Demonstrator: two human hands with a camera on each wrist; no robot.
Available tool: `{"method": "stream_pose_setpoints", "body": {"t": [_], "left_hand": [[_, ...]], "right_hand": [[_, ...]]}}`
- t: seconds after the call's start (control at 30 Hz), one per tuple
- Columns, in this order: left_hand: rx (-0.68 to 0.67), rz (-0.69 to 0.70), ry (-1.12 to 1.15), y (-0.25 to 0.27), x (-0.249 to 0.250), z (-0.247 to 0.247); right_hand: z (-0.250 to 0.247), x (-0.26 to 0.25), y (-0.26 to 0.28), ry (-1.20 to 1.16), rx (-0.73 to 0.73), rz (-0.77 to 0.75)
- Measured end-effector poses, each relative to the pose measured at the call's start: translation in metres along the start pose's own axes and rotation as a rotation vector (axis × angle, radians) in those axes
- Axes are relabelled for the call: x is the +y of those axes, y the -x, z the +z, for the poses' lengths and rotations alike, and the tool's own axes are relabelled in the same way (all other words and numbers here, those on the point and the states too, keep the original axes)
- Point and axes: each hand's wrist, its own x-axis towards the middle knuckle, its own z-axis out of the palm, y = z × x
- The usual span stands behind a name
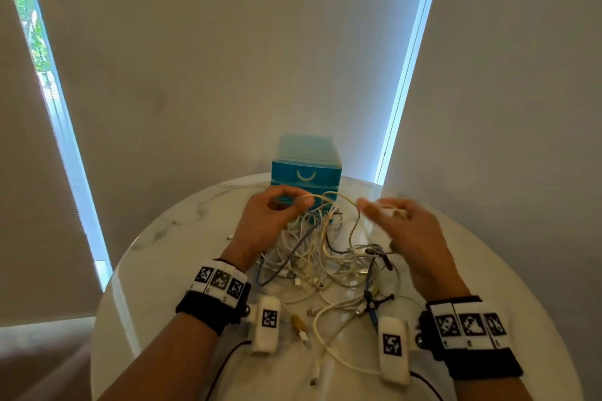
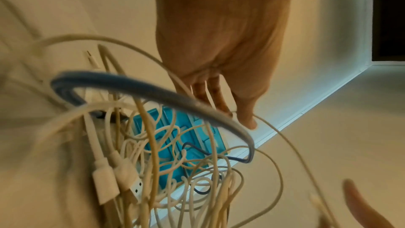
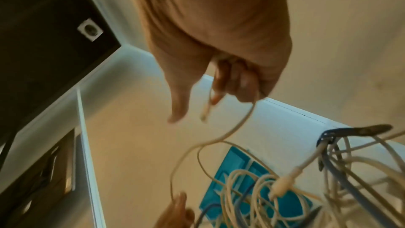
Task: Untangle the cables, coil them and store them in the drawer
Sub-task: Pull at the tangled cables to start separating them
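The round marble-look tabletop (image 1: 169,257) carries everything, smooth and pale with grey veins. Beyond both hands stands the blue plastic drawer unit (image 1: 306,169), boxy and translucent, its drawers closed, likely kept close for storing coils. Below and between the hands sprawls the cable tangle (image 1: 325,257): thin, limp white and cream cords, one braided blue. The left hand (image 1: 270,221) pinches a cream cable (image 1: 345,200) and lifts part of the bundle; the right hand (image 1: 413,238) has its grip curled round the same cable's plug end, apparently drawing it free.
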Motion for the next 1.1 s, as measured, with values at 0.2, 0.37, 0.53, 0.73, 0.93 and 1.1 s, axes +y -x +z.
{"method": "stream_pose_setpoints", "body": {"t": [0.2,0.37,0.53,0.73,0.93,1.1], "left_hand": [[0.123,-0.005,0.003,-0.003,-0.004,-0.005],[0.033,0.049,0.203,0.003,0.014,0.005],[-0.077,0.073,0.319,0.009,0.027,0.005],[-0.461,0.073,0.543,0.017,0.044,0.006],[-0.723,-0.028,0.486,0.024,0.043,0.009],[-0.790,-0.090,0.347,0.023,0.038,0.012]], "right_hand": [[-0.002,-0.005,-0.003,-0.601,0.198,-0.045],[0.030,0.004,0.013,0.019,-0.236,0.034],[0.046,0.017,0.011,-0.113,-0.050,-0.149],[0.056,0.019,0.017,-0.054,-0.199,-0.270],[0.048,0.025,0.012,-0.144,-0.184,-0.266],[0.048,0.022,0.014,-0.212,-0.137,-0.271]]}}
